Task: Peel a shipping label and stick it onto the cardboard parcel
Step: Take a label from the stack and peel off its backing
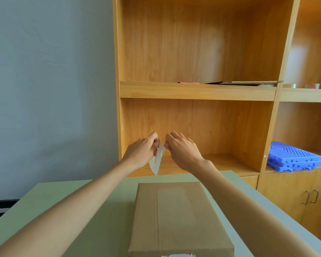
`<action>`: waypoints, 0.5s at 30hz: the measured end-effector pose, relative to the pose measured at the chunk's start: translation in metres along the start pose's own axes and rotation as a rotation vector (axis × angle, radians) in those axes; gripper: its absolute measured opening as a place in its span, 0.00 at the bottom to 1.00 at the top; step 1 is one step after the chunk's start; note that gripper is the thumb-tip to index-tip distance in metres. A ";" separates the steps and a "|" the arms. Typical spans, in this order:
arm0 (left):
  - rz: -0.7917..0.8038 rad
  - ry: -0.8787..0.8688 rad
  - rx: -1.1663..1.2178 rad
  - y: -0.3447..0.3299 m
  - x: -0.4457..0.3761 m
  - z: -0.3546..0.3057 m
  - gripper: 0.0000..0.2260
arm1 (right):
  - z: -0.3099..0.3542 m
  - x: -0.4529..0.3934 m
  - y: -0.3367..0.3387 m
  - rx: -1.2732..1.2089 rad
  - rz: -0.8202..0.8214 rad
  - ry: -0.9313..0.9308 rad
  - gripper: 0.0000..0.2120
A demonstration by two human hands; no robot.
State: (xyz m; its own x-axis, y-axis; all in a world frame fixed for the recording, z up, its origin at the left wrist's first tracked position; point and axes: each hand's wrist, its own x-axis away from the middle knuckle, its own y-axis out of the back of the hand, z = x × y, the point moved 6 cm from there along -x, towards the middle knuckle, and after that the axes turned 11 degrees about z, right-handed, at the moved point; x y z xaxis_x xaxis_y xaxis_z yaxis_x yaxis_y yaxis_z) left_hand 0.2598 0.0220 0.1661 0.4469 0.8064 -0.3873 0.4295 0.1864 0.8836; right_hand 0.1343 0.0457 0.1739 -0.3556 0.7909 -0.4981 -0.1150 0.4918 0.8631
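Observation:
A flat brown cardboard parcel (178,217) lies lengthwise on the pale green table (67,203), taped along its length. Above its far end, both hands are raised in the air and hold a small white shipping label (157,160) with a printed barcode. My left hand (143,151) pinches the label's upper part, and the sheet hangs down to a point. My right hand (182,149) pinches the label's top corner between thumb and fingertips, touching the left hand's fingers. The label is well above the parcel and apart from it.
A wooden shelf unit (196,89) stands just behind the table. Flat cardboard (245,82) and a pink item (190,83) lie on its upper shelf, tape rolls (304,86) farther right, blue plastic trays (293,156) on the lower right shelf. A grey wall is at left.

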 end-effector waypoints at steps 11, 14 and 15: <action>-0.191 -0.069 -0.168 0.007 0.005 -0.006 0.08 | -0.031 0.001 -0.036 -0.478 0.249 -0.318 0.16; -0.223 -0.081 -0.175 0.010 0.004 -0.007 0.08 | -0.031 0.005 -0.038 -0.467 0.267 -0.334 0.14; -0.231 -0.085 -0.181 0.011 0.004 -0.008 0.08 | -0.032 0.007 -0.039 -0.453 0.272 -0.340 0.13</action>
State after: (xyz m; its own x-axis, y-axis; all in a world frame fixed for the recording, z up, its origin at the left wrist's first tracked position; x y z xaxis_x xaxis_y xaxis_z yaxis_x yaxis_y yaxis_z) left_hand 0.2599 0.0321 0.1761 0.4213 0.6827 -0.5970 0.3841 0.4620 0.7994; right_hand 0.1066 0.0201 0.1396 -0.1212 0.9742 -0.1901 -0.4702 0.1123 0.8754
